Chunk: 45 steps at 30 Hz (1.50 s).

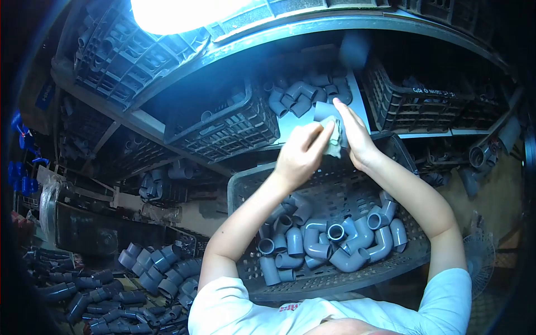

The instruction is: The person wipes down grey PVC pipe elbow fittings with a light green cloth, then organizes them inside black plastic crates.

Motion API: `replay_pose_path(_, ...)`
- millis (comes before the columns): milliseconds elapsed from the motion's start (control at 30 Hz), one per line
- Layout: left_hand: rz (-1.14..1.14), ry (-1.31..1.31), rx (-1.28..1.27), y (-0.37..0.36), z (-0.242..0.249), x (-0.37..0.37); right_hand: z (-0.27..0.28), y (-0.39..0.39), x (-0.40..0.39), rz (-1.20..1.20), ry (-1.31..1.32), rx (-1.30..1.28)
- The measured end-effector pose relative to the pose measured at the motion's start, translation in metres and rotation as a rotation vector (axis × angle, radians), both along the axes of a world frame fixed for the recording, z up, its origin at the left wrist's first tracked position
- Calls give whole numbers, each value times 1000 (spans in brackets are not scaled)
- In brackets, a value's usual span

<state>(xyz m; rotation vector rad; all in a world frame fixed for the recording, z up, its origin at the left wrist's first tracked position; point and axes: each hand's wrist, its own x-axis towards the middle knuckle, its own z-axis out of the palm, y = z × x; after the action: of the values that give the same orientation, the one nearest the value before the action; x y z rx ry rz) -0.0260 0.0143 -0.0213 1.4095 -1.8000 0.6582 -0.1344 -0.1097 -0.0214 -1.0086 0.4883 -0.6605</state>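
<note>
My left hand (301,149) is closed, its fingers pinching a pale, crumpled cloth (334,140) against a grey plastic pipe fitting (324,110). My right hand (357,135) grips that fitting from the other side, fingers stretched along it and thumb hidden. Both hands are raised in front of me, over the far rim of a black plastic crate (262,291). Inside the crate lies a loose heap of grey pipe elbows (360,237). The cloth and my fingers cover much of the held fitting, so its full shape is hidden.
On the shelf ahead, more grey elbows (301,97) lie on a white sheet. Black crates flank them, one left (223,131) and one right (413,106). Dark fittings (111,296) are piled at the lower left. A bright lamp (184,11) glares above. A fan (481,257) stands right.
</note>
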Motion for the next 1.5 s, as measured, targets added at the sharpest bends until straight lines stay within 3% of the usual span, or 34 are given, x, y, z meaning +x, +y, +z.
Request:
replay_pose_path(33, 13, -76, -21, -1, 8, 8, 6, 6, -2, -2, 2, 5)
replay_pose_path(100, 123, 21, -105, -5, 10, 15, 19, 20, -4, 45, 99, 187)
replay_pose_path(233, -63, 88, -1, -1, 4, 0, 23, 11, -8, 126, 181, 260)
replay_pose_path(267, -86, 242, 21, -3, -9, -5, 13, 5, -4, 108, 117, 233)
replay_pose_path(433, -229, 237, 126, 2, 8, 5, 10, 7, -6, 152, 102, 161)
replay_pose_path(500, -93, 79, 6, 0, 9, 8, 11, 14, -6, 216, 159, 168)
replay_pose_path(567, -19, 185, 11, -2, 1, 8, 8, 11, -6, 329, 141, 214)
replay_pose_path(700, -195, 325, 90, 3, -7, -9, 21, 6, -5, 283, 108, 139)
replay_pose_path(833, -172, 84, -30, 2, -2, 2, 15, 6, -8, 335, 71, 165)
replay_pose_path(1000, 1, 176, -14, 0, -6, 13, 15, 4, -6, 299, 257, 26)
replay_pose_path(1067, -85, 114, 61, 2, -11, 4, 8, -7, -4, 351, 158, -8)
replay_pose_path(1167, -155, 29, 77, 1, -11, 1, 6, -6, -7, 279, 221, -131)
replay_pose_path(1233, -40, -94, 23, 1, -2, 15, 7, -4, -6, 167, 342, -91)
replay_pose_path(1267, 3, -67, -69, -6, -11, 26, -2, -14, -6, 260, 346, -64)
replay_pose_path(1300, 41, -48, -61, -4, -9, 27, 6, -3, -7, 177, 361, -88)
replay_pose_path(1433, -119, -34, -26, -2, -14, 7, 0, -20, -8, 328, 213, -128)
replay_pose_path(1467, -161, -19, 35, 2, -16, -1, 3, -26, 4, 195, 92, 194)
replay_pose_path(1500, -165, -42, 84, 4, -16, -7, 8, -25, 3, 233, 126, 193)
